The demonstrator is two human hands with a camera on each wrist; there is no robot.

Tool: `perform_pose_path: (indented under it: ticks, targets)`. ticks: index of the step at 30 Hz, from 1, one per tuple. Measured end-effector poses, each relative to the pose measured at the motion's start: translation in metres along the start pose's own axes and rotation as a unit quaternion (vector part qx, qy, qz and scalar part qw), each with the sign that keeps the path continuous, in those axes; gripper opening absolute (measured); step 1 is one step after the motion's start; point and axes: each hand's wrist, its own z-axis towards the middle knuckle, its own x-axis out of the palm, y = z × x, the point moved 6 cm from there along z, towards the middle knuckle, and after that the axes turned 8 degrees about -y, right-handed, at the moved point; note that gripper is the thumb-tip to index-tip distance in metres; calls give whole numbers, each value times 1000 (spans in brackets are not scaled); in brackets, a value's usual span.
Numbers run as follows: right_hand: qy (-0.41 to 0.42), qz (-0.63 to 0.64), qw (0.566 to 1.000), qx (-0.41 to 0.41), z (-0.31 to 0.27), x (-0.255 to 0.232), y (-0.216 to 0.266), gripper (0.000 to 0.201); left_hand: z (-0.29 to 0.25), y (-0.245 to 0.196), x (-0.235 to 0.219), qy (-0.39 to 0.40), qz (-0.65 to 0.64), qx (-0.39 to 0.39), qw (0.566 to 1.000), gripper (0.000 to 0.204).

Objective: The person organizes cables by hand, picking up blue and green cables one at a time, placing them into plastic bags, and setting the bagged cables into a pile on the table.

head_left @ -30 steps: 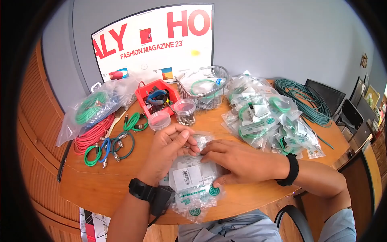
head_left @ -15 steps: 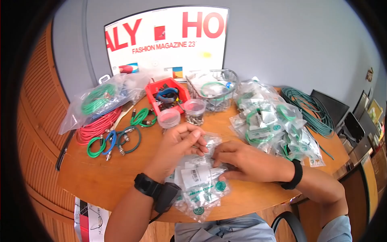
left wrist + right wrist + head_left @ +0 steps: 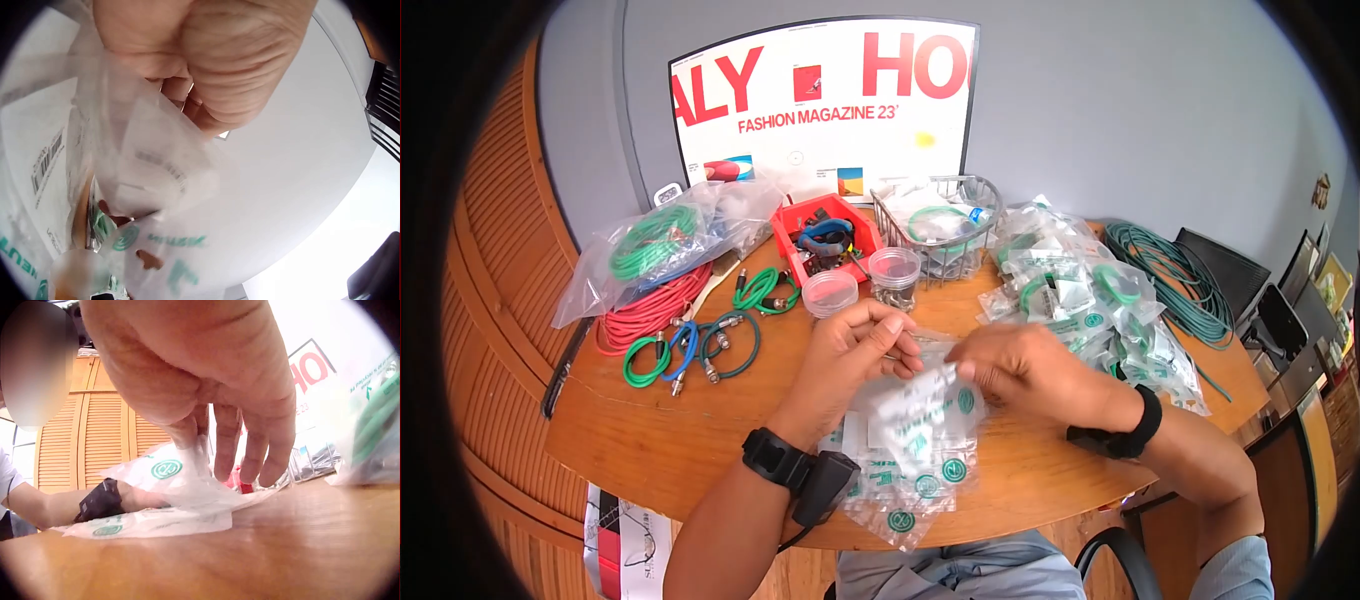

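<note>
My right hand (image 3: 1040, 375) pinches a clear plastic bag (image 3: 920, 415) with green print between thumb and fingertips. That bag is lifted at its upper end and blurred, over a pile of similar flat bags (image 3: 900, 515) at the front middle of the table. In the right wrist view the pinched plastic (image 3: 187, 465) hangs below the thumb, near the wooden surface. My left hand (image 3: 855, 355) lies at the top left of the pile, fingers loosely curled. The left wrist view has bags with barcode labels (image 3: 47, 165) close under this hand.
Bagged green cables (image 3: 1090, 300) are heaped at the right, by a dark green cable coil (image 3: 1175, 285). Behind stand a wire basket (image 3: 940, 250), a red bin (image 3: 800, 265) with tools and two clear tubs (image 3: 830, 293). Short cables (image 3: 645, 362) and a red coil (image 3: 655, 315) lie left.
My right hand has gone from resting on the pile to raising the top bag by its upper end. The left hand stays in place beside the pile; the head view has shifted slightly.
</note>
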Motion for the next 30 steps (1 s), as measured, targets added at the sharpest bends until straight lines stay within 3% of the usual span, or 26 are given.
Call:
perform_pose_path:
  ticks: [6, 8, 13, 20, 25, 30]
  targets:
    - [-76, -5, 994, 77, -1, -26, -21, 24, 4, 4, -5, -8, 52, 26, 998, 27]
    - [-87, 145, 968, 188, -7, -27, -35, 31, 3, 3, -3, -8, 77, 26, 997, 28]
    - [-111, 161, 967, 166, -5, -34, -22, 36, 1, -2, 1, -8, 67, 71, 995, 48]
    - [-115, 155, 963, 187, -6, -27, -31, 38, 2, 3, -2, -6, 17, 58, 998, 61]
    - [-125, 174, 956, 203, -6, -27, -38, 38, -1, -4, 8, -9, 52, 57, 997, 27]
    - [-110, 207, 951, 202, -7, -24, -30, 37, 3, -2, -3, -24, 48, 75, 996, 14]
